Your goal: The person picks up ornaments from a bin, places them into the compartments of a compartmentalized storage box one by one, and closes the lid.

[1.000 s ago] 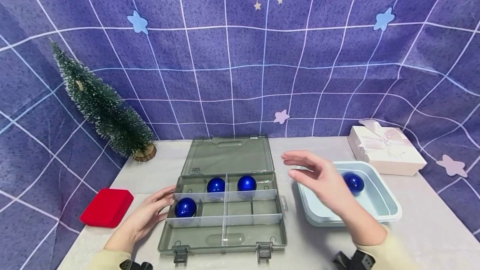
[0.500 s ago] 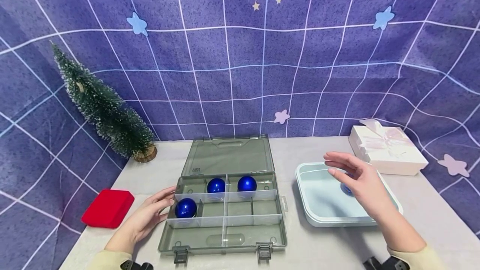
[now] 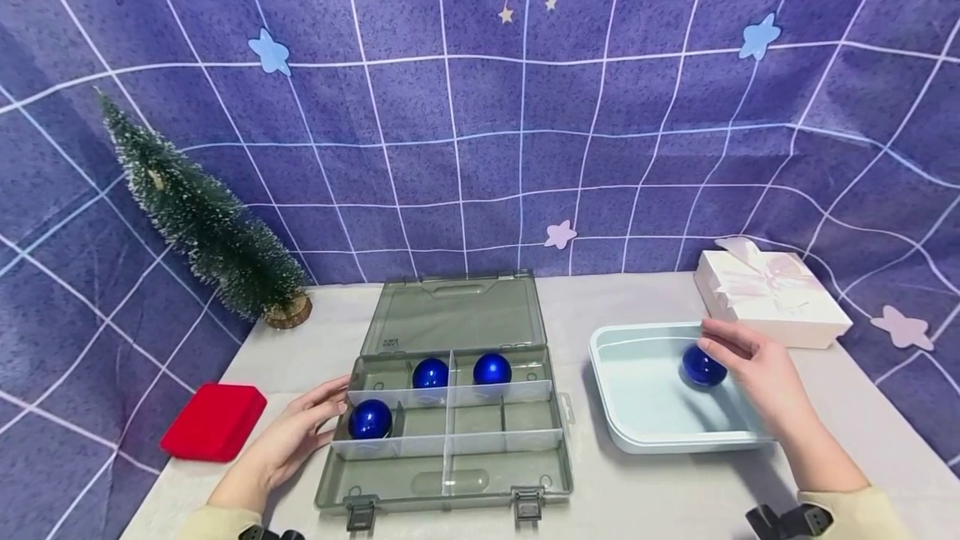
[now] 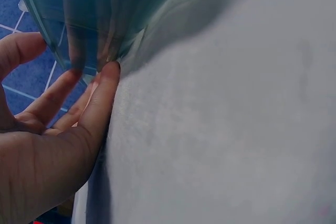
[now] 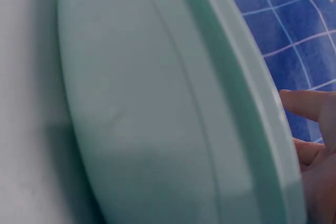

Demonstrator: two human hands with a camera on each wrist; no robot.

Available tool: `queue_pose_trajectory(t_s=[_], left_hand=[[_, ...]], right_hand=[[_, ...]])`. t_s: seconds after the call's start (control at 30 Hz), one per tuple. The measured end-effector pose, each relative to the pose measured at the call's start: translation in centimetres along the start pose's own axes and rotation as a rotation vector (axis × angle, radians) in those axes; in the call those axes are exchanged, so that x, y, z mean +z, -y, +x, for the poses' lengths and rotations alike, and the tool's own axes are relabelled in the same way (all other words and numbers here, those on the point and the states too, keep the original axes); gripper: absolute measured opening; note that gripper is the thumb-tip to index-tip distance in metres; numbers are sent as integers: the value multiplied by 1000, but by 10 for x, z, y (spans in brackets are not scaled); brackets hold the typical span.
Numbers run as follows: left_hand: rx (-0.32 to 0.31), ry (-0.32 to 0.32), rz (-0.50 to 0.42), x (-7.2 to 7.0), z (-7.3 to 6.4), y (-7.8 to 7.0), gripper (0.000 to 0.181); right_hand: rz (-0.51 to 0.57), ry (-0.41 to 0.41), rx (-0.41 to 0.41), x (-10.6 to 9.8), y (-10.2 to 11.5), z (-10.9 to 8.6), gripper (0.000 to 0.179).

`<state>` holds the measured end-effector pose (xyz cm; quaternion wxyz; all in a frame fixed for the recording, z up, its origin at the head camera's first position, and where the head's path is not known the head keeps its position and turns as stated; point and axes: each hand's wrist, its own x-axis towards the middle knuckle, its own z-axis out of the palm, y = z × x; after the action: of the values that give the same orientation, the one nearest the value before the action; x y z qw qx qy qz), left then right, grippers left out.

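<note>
A grey-green see-through compartment box (image 3: 480, 465) lies on the table with its lid folded back. One blue ball (image 3: 371, 420) sits in its middle row at the left. Along the back row are a second blue ball (image 3: 431, 374) and a third blue ball (image 3: 492, 369). My left hand (image 3: 292, 433) rests its fingertips against the box's left side, the fingers only lightly bent. Inside the pale blue tub (image 3: 637, 436) is another blue ball (image 3: 702, 367). My right hand (image 3: 765, 377) reaches over the tub's right rim, thumb and fingers apart, fingertips right at that ball.
A red case (image 3: 213, 422) lies at the left, in front of a small frosted tree (image 3: 206, 223) on a wooden base. Behind the tub stands a white gift box (image 3: 772, 294) with a ribbon. A purple gridded cloth (image 3: 487, 107) hangs along the back.
My right hand has moved right and down from beside the tub's left end to the ball inside it. The left hand stays at the compartment box.
</note>
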<state>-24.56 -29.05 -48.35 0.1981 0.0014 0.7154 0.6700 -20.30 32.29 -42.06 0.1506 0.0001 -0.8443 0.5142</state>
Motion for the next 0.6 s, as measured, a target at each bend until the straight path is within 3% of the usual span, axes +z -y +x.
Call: queue_pose_trajectory(t_s=[0.2, 0.6], left_hand=[[10, 3, -10, -1, -1, 0, 69], [15, 13, -12, -1, 0, 1, 69]], right_hand=[[-83, 45, 24, -1, -14, 3, 49], [-329, 173, -4, -5, -20, 13, 46]])
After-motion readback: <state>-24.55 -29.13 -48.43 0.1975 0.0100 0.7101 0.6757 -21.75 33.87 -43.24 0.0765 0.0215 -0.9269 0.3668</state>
